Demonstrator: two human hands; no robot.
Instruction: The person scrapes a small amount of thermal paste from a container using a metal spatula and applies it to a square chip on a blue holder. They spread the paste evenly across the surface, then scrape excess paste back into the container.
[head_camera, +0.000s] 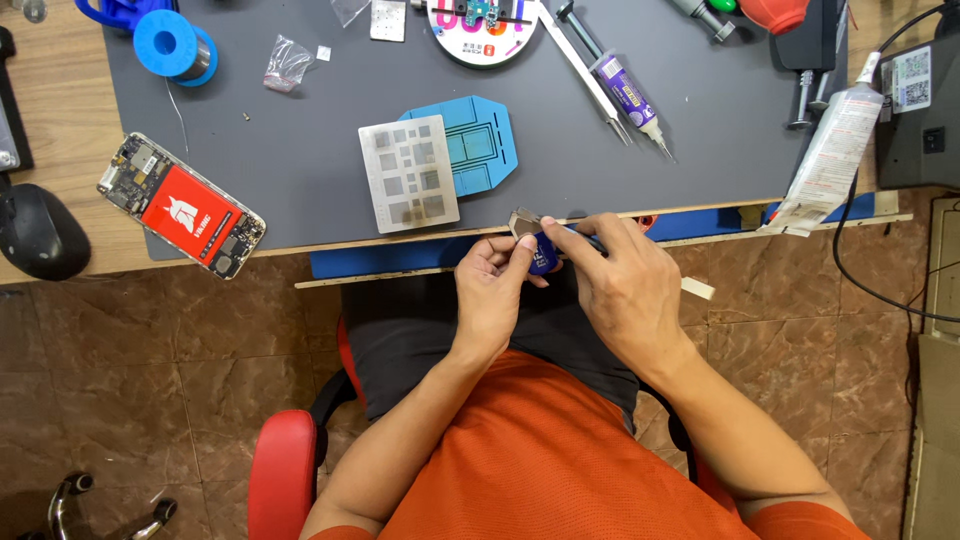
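The surface (60, 70) carries a grey work mat (300, 170). On the mat lie an opened phone (181, 205) with a red battery, a blue holder plate (480, 145) and a square metal stencil (408, 173), which overlaps the plate's left edge. Below the mat's front edge, the right hand (625, 290) grips a blue-handled tool (545, 252). The left hand (495, 295) has its fingers (522, 250) pinching a small metal part (524, 221), which touches the tool's tip.

Stencil plate (408, 172) on mat (300, 130), opened phone (181, 205) left, syringe tube (630, 100) right, hands (560, 280) before the desk edge
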